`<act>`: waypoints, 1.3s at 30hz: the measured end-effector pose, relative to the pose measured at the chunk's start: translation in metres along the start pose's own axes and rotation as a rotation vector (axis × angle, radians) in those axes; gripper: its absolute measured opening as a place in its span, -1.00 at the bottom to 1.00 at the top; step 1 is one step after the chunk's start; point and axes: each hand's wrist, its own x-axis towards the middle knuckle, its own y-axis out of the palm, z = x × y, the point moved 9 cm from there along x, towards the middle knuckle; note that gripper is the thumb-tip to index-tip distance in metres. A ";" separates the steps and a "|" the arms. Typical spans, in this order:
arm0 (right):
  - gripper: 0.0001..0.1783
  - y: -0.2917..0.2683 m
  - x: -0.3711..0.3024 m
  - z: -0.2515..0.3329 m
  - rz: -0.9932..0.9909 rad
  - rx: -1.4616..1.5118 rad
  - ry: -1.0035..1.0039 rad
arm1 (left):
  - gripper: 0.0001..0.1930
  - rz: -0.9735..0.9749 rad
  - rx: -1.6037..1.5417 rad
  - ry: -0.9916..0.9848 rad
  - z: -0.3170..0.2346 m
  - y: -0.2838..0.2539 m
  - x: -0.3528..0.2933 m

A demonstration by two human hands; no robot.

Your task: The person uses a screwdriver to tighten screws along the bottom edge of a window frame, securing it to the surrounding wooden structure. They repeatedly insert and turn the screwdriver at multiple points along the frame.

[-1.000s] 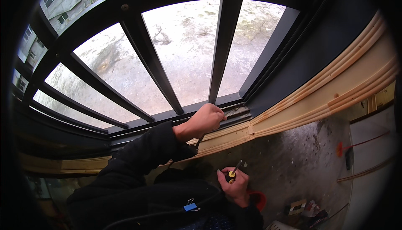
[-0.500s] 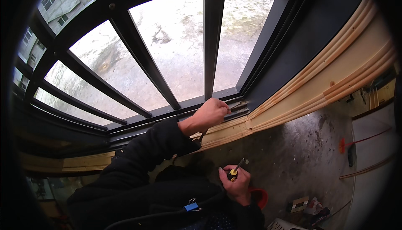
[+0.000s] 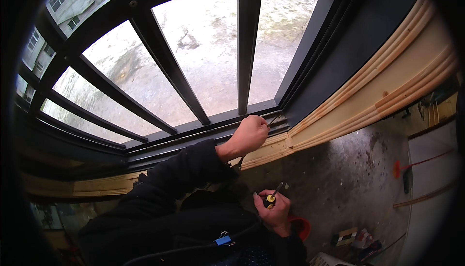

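Note:
My left hand (image 3: 249, 134) reaches to the right end of the window's bottom track (image 3: 213, 133). Its fingers are closed around a thin, dark rod-like tool (image 3: 275, 120), whose tip points into the track's corner by the dark side frame. Most of the tool is hidden in the fist, so I cannot make out its kind. Lower down and apart from the window, my right hand (image 3: 276, 212) grips a screwdriver (image 3: 270, 199) with a black and yellow handle, its metal shaft pointing up and to the right.
Black bars (image 3: 244, 48) cross the window opening. Pale wooden trim (image 3: 348, 101) runs along the sill and right side. On the concrete floor are a red bucket (image 3: 301, 228), a white basket (image 3: 329, 260) and assorted small items. A red-handled broom (image 3: 397, 169) stands at the right.
My left hand has turned slightly and shifted a little right, and the tool's tip now angles up toward the frame's corner. My right hand keeps the screwdriver in nearly the same place.

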 end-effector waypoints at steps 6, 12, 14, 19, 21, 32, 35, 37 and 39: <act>-0.76 0.002 -0.001 0.001 0.003 -0.011 -0.011 | -0.65 -0.019 0.151 0.262 -0.019 0.006 -0.003; -0.76 0.003 -0.003 0.001 0.010 -0.021 -0.003 | -0.66 -0.058 0.151 0.258 -0.013 -0.009 -0.013; -0.76 0.004 -0.003 0.002 0.011 -0.022 -0.009 | -0.67 -0.071 0.177 0.252 -0.012 -0.011 -0.014; -0.76 0.006 -0.001 0.003 0.009 -0.019 -0.015 | -0.69 -0.090 0.239 0.224 -0.011 -0.009 -0.007; -0.76 0.006 -0.001 0.005 0.009 -0.025 -0.020 | -0.70 -0.103 0.182 0.214 -0.012 -0.004 -0.005; -0.76 0.007 -0.001 0.007 -0.002 -0.022 0.008 | -0.70 -0.065 0.193 0.313 -0.016 0.002 -0.009; -0.76 0.007 -0.001 0.007 -0.007 -0.027 0.006 | -0.76 -0.127 0.161 0.287 -0.013 -0.010 -0.014; -0.76 0.007 0.000 0.008 0.000 -0.027 0.009 | -0.77 -0.113 0.172 0.246 -0.011 -0.010 -0.014; -0.76 0.009 0.001 0.009 0.005 -0.027 -0.005 | -0.77 -0.104 0.179 0.213 -0.010 -0.009 -0.012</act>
